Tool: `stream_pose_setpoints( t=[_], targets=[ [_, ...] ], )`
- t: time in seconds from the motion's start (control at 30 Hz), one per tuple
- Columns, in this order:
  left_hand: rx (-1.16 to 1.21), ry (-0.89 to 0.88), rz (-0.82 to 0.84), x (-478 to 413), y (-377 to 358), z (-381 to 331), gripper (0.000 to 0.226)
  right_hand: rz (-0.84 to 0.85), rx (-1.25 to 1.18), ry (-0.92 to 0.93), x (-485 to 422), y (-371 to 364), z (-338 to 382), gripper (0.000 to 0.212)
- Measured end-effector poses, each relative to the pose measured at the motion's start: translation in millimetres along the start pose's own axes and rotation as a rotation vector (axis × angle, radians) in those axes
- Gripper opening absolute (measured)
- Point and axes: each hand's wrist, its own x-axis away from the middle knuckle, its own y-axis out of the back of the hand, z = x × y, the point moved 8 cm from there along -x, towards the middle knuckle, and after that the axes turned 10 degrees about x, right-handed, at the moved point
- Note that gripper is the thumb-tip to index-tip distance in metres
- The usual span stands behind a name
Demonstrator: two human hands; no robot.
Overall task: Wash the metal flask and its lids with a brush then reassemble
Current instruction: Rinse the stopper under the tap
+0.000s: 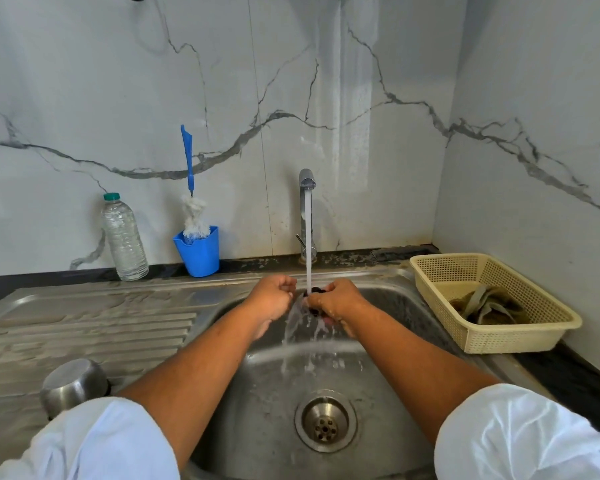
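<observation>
1. We have the dark lid (316, 291) under the water stream (308, 244) that falls from the tap (307, 183), over the back part of the sink (395, 306). The right hand (338, 299) has its grip curled round the lid, so most of the lid is hidden.
2. The left hand (274, 294) sits just beside the stream with its fingers curled. We cannot tell whether its grip holds anything.
3. A rounded metal piece (73, 384), likely the flask or its outer cap, stands on the drainboard (101, 327) to our left, well apart from both hands.
4. We judge the step in hand to be rinsing the lid. To do it well, we should turn the lid within the grip so the water reaches the underside and any threads, not only the exposed edge.
5. The brush (189, 188) stands head-down in the blue cup (201, 258) on the tabletop behind the sink. The left hand is the nearer one to fetch it for the grooves.
6. We should keep the grip firm, since a small wet lid may slip and drop toward the drain (324, 422).
7. Holding the lid lower in the sink would likely cut the splashing.
</observation>
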Motion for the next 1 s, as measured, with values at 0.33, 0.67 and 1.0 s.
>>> stream_pose_setpoints(
  t=[0.33, 0.67, 1.0],
  targets=[
    [-0.08, -0.082, 0.032, -44, -6, -43, 0.07, 0.055, -0.084, -0.078, -3, 5, -7, 0.027],
    [-0.089, -0.081, 0.054, -58, -9, -54, 0.077, 0.134, -0.088, 0.053, -3, 4, 4, 0.038],
    [-0.235, -0.163, 0.164, -67, -26, -57, 0.1, 0.05, 0.042, 0.142, -9, 9, 7, 0.059]
  ],
)
